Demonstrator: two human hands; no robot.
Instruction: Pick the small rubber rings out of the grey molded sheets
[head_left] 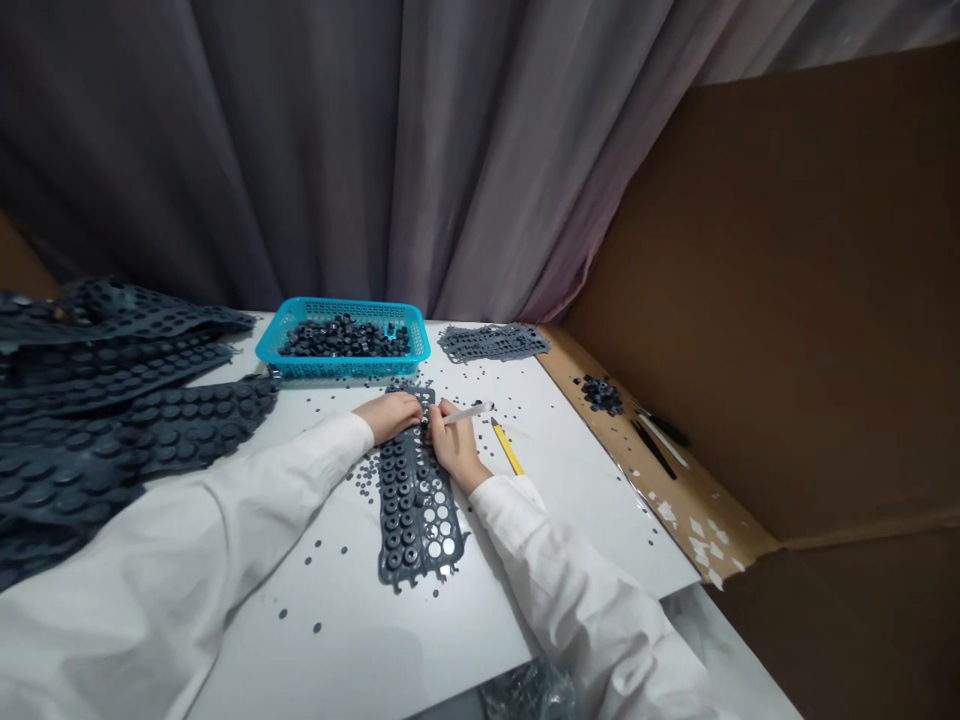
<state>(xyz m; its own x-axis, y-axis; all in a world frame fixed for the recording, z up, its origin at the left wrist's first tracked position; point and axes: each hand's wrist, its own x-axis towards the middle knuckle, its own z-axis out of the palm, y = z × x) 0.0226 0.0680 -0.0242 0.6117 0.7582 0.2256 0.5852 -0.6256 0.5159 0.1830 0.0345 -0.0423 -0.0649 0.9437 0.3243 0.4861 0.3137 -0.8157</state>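
A dark grey rubber sheet of moulded round parts (397,520) lies lengthwise on the white table. Ring-shaped parts fill its left side, while several holes on its right side show white through them. My left hand (391,415) rests on the sheet's far left part, fingers curled down against it; what they pinch, if anything, is hidden. Held in my right hand (456,448) is a white pen-like stick (469,412), its back end pointing up to the right. The stick's tip is hidden by the fingers, over the sheet's far right part.
A blue basket (341,368) of small black parts stands at the back. An emptied grey sheet (493,342) lies to its right. Large studded sheets (67,430) are piled at left. A yellow knife-like tool (508,447) lies near my right hand. Small black discs are scattered about.
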